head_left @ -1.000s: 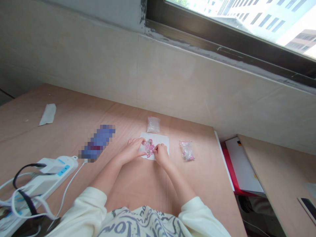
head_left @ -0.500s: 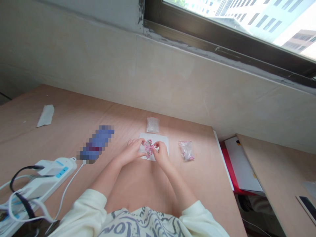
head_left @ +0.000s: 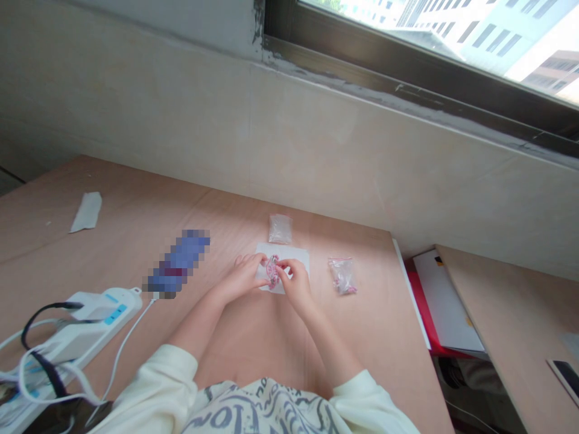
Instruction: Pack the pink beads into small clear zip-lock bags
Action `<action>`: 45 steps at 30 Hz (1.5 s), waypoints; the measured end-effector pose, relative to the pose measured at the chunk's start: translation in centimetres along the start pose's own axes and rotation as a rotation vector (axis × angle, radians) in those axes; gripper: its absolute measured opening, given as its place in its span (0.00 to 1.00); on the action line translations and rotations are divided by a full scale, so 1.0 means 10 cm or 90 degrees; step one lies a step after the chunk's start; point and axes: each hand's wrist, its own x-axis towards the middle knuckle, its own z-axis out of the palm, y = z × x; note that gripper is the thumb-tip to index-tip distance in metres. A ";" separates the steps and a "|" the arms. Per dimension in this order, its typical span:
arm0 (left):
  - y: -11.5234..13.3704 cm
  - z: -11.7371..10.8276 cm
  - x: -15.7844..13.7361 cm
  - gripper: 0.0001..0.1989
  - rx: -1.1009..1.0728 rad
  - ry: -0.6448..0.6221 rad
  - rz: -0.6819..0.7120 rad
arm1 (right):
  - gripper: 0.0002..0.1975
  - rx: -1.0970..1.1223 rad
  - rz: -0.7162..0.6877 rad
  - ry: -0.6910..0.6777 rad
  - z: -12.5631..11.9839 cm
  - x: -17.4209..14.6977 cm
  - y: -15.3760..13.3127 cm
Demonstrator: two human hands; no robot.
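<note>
A small pink and silvery beaded bracelet lies over a white sheet of paper. My left hand holds its left side, with thumb and index finger curved around the edge. From the right, my right hand pinches at the beads with thumb and fingertips. Whatever tiny part sits in that pinch is too small to make out. Behind the paper lies a clear zip bag. Another clear bag with pink pieces inside lies right of my right hand.
On the left are a blurred-out phone with a white cable and a white power strip with plugs. A paper scrap lies farther back. Beyond the table's right edge, folders sit beside another desk.
My right hand's fingertips have shifted slightly left, farther over the beads. My left hand keeps its hold in nearly the same place.
</note>
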 end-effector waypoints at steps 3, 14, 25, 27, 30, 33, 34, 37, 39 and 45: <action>-0.02 0.01 0.02 0.18 0.002 0.012 -0.003 | 0.07 -0.014 -0.002 0.020 0.03 -0.01 -0.02; -0.10 -0.01 0.00 0.21 -0.026 0.026 -0.018 | 0.04 -0.146 0.054 -0.085 0.11 -0.09 0.18; -0.06 -0.04 0.00 0.20 -0.019 0.011 -0.021 | 0.03 -0.245 0.093 -0.108 0.19 0.00 0.07; -0.05 -0.05 -0.01 0.21 -0.016 0.009 -0.024 | 0.03 -0.253 0.108 -0.107 0.22 0.00 0.06; -0.04 -0.05 -0.01 0.20 -0.018 0.004 -0.025 | 0.03 -0.245 0.132 -0.104 0.25 0.02 0.05; -0.04 -0.06 -0.01 0.19 -0.020 0.006 -0.023 | 0.03 -0.222 0.151 -0.107 0.24 0.04 0.05; -0.05 -0.06 -0.01 0.19 -0.018 0.008 -0.024 | 0.03 -0.210 0.158 -0.106 0.23 0.05 0.04; -0.05 -0.05 0.00 0.19 -0.007 0.015 -0.018 | 0.03 -0.144 0.169 -0.061 0.14 0.07 -0.02; -0.05 -0.04 0.00 0.19 0.000 0.017 -0.012 | 0.03 -0.096 0.134 -0.014 0.07 0.08 -0.09; 0.03 0.04 0.05 0.17 0.000 0.037 -0.027 | 0.08 -0.058 0.030 -0.010 0.04 -0.02 -0.32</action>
